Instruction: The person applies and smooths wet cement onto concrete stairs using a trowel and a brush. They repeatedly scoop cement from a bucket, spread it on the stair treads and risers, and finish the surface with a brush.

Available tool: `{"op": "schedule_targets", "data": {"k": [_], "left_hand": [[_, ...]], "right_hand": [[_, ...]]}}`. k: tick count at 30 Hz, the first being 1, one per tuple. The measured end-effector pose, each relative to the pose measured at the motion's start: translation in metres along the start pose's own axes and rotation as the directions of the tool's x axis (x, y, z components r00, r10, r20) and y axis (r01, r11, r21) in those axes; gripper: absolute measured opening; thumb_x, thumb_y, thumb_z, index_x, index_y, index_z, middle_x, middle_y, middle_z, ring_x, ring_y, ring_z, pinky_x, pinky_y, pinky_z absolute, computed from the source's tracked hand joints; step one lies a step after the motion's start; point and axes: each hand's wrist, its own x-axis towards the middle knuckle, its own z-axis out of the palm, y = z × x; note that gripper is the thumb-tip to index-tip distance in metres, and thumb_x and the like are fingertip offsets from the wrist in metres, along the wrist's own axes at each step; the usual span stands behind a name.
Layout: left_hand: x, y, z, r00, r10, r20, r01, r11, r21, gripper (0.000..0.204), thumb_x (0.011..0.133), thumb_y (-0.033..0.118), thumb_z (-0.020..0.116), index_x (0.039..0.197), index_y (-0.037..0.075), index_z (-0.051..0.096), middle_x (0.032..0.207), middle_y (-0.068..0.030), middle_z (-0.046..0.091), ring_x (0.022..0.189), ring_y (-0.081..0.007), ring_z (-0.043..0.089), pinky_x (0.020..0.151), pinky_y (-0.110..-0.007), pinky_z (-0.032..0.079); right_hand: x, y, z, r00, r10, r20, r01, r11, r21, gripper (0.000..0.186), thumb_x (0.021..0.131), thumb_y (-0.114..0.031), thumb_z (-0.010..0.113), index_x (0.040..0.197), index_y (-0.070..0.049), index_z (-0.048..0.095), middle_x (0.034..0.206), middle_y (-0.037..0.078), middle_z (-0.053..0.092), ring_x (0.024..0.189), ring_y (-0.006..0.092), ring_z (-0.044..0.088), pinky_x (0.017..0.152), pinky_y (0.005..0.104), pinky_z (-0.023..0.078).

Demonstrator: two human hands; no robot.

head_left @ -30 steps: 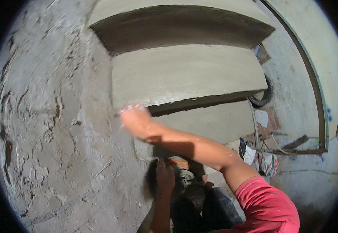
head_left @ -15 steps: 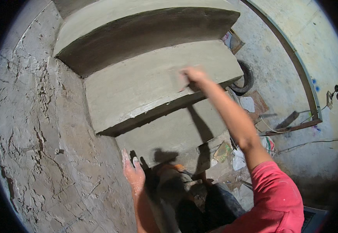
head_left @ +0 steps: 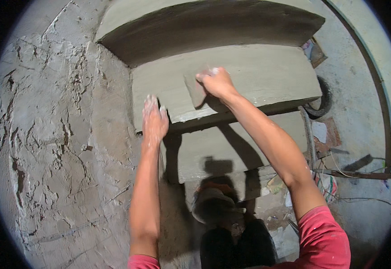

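My right hand [head_left: 218,83] grips a flat, grey-coated plastering trowel [head_left: 194,91], whose handle is hidden in the fist. The blade lies over the smooth grey tread of a cement step [head_left: 267,67], left of the fist and close to the front edge. My left hand [head_left: 155,120] is open, fingers stretched out and whitened with cement. It is at the left front corner of the same step; whether the palm bears on it I cannot tell. A higher step [head_left: 213,22] curves above, and a lower step [head_left: 200,152] lies below, crossed by arm shadows.
Rough, cracked plaster covers the wall [head_left: 52,148] on the left. Beyond the steps' right end are a black tyre [head_left: 323,98], a brown board [head_left: 332,134], scattered scraps and a cable [head_left: 366,199]. A bucket-like container [head_left: 215,206] stands in shadow near my legs.
My left hand has risen from low beside the lower step to the middle step's front corner. My right hand still holds the trowel over the tread, shifted left along it. The view has moved.
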Motion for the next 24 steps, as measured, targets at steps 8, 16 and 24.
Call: {"op": "schedule_targets", "data": {"k": [8,16,24], "left_hand": [[0.043,-0.026,0.006,0.957,-0.054,0.284,-0.001,0.982,0.189,0.064,0.106,0.031,0.043,0.16,0.001,0.027,0.165,-0.0263,0.028,0.154,-0.0406,0.027,0.125,-0.052,0.025],[0.029,0.006,-0.024,0.938,-0.152,0.311,0.085,0.972,0.217,0.062,0.103,0.03,0.045,0.159,0.004,0.034,0.166,-0.0184,0.033,0.152,-0.0334,0.034,0.126,-0.054,0.021],[-0.301,0.09,0.086,0.954,-0.298,0.047,0.276,0.8,-0.532,0.054,0.102,0.022,0.053,0.151,0.0,0.046,0.15,-0.0273,0.05,0.141,-0.0456,0.045,0.121,-0.055,0.029]], "right_hand": [[0.025,0.001,-0.108,0.896,0.141,-0.42,-0.307,0.881,-0.36,0.038,0.089,-0.029,0.069,0.097,0.008,0.074,0.089,0.021,0.074,0.076,0.0277,0.071,0.071,0.0481,0.055],[0.024,-0.063,0.007,0.535,-0.693,0.484,0.843,0.397,-0.363,0.045,0.08,-0.002,0.07,0.123,-0.017,0.075,0.124,0.011,0.07,0.122,0.0325,0.062,0.105,0.0431,0.051],[0.03,-0.054,0.129,0.123,-0.641,0.758,0.988,0.148,-0.034,0.064,0.069,0.012,0.069,0.127,-0.015,0.072,0.136,0.008,0.066,0.13,0.0317,0.056,0.113,0.0446,0.044]]}}
